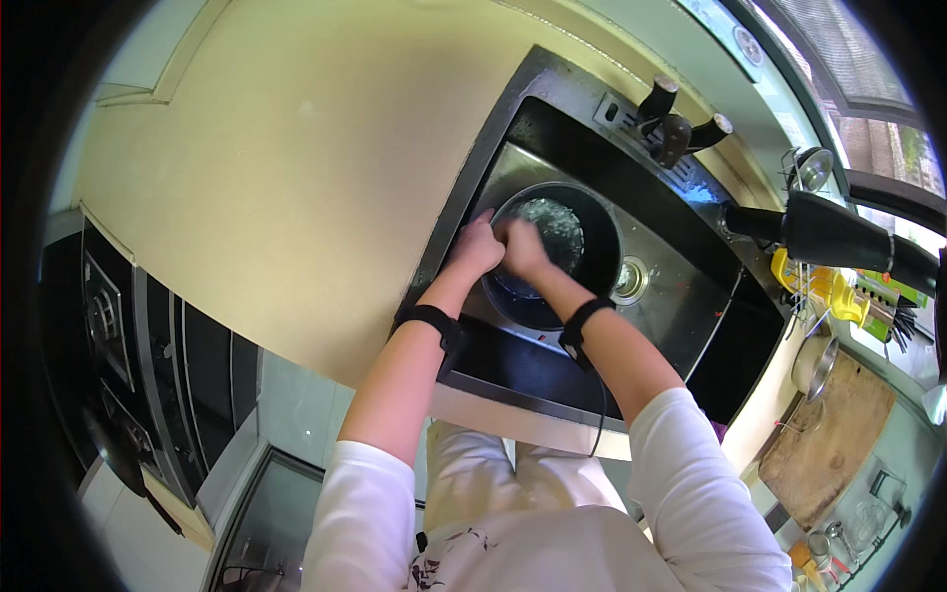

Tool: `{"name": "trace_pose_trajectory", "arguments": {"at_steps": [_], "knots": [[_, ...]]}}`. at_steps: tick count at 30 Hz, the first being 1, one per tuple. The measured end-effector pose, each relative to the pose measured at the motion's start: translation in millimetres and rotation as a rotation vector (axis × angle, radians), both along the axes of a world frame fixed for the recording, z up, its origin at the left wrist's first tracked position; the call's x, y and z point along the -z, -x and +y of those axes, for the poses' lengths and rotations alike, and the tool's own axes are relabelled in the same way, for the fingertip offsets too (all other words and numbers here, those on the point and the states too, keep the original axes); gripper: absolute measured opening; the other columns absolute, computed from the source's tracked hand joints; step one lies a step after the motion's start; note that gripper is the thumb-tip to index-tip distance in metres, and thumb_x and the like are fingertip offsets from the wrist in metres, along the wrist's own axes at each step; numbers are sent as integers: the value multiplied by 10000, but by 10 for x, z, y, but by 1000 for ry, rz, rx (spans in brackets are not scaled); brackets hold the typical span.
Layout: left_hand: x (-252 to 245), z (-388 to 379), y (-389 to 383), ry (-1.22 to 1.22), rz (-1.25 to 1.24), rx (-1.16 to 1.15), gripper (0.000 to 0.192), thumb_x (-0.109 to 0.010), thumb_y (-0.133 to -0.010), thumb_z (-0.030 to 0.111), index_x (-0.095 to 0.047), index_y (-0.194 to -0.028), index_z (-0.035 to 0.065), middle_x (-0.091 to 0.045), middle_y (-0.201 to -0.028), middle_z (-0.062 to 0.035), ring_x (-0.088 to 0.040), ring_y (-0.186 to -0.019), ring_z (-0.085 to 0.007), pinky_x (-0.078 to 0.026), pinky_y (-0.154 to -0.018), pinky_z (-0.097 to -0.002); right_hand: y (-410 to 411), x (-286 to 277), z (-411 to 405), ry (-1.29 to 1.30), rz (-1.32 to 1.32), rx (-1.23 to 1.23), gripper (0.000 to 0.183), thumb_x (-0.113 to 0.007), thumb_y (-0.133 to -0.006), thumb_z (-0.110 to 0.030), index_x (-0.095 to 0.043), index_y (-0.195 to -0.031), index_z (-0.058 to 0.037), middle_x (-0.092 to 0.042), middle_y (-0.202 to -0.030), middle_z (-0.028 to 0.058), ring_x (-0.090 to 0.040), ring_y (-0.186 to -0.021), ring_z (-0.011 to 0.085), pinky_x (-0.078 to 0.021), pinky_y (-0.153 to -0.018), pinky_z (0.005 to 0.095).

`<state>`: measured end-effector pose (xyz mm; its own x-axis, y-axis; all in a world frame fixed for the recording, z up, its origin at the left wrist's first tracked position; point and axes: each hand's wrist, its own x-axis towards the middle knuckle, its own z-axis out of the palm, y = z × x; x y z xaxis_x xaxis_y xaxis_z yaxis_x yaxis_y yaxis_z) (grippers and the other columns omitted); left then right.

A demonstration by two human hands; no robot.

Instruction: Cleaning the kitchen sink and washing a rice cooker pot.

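A dark round pot (603,288) sits in the stainless steel sink (681,296), with water and pale reflections or bubbles inside it. At the pot's left rim, my left hand (477,248) is curled and appears to grip the edge. My right hand (524,248) is over the inside of the pot, close beside the left one, and blurred. Its fingers are bent downward, and whether they hold anything is hidden. A black band circles each wrist.
Right of the pot lies the drain (631,281). A black faucet (821,229) reaches in from the right. Knife-like dark handles (673,126) stand at the sink's back ledge. Further right are a metal bowl (814,366) and a wooden cutting board (828,436). A pale countertop (296,185) extends left.
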<state>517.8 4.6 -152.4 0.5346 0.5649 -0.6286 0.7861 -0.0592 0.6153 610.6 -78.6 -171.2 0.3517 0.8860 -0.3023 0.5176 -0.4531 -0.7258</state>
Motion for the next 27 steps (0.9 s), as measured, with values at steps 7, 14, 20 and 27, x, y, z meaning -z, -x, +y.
{"name": "trace_pose_trajectory", "arguments": {"at_steps": [7, 14, 20, 27], "knots": [[-179, 5, -68, 118, 77, 122, 648, -527, -785, -3, -434, -1413, 130, -533, -1337, -198, -507, -1245, -349, -427, -1036, -417, -225, -292, -697, 870, -137, -404, 381, -709, -747, -149, -654, -1107, -40, -627, -1194, 206, -621, -1101, 332, -518, -911, 416], [-157, -7, -87, 75, -5, 81, 628, -571, -735, 20, -515, -1352, 121, -601, -1244, -217, -559, -1194, -342, -456, -986, -380, 49, -100, -406, 290, 111, 172, 187, -682, -743, -132, -696, -865, 9, -684, -910, 219, -672, -890, 366, -535, -799, 424], [-128, -9, -52, 71, 20, 44, 585, -567, -747, 18, -536, -1321, 128, -601, -1245, -212, -552, -1201, -346, -449, -997, -384, 87, -181, -684, 518, 17, -290, 213, -707, -747, -183, -714, -897, -33, -702, -943, 175, -685, -848, 359, -547, -778, 414], [-74, 7, -80, 75, -15, 119, 593, -545, -778, 19, -501, -1351, 164, -581, -1266, -201, -534, -1202, -364, -452, -1002, -427, -705, -372, -356, 435, -766, -498, 101, -622, -790, -105, -720, -797, -129, -685, -961, 81, -681, -932, 241, -563, -707, 368]]}}
